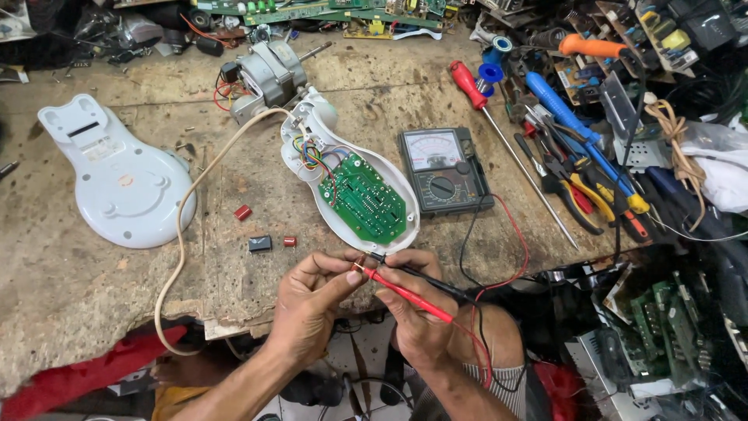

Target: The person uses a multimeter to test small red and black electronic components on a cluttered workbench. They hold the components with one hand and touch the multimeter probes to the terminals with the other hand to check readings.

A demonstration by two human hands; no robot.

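Observation:
My left hand (312, 300) pinches a small red component (358, 265) between thumb and forefinger, just in front of the workbench edge. My right hand (417, 312) grips a red probe (405, 295) and a black probe (417, 278), and both tips touch the small part. Their leads run up to an analog multimeter (444, 170) lying on the bench. Left of the meter sits an open white housing (312, 129) with a green circuit board (366, 199) and coloured wires inside.
A white base cover (117, 175) lies at the left, and a motor (269, 74) stands behind the housing. A beige cord (183, 234) loops off the bench. Two red capacitors (243, 212) and a black part (260, 243) lie loose. Screwdrivers (506, 140) and pliers (573, 191) crowd the right.

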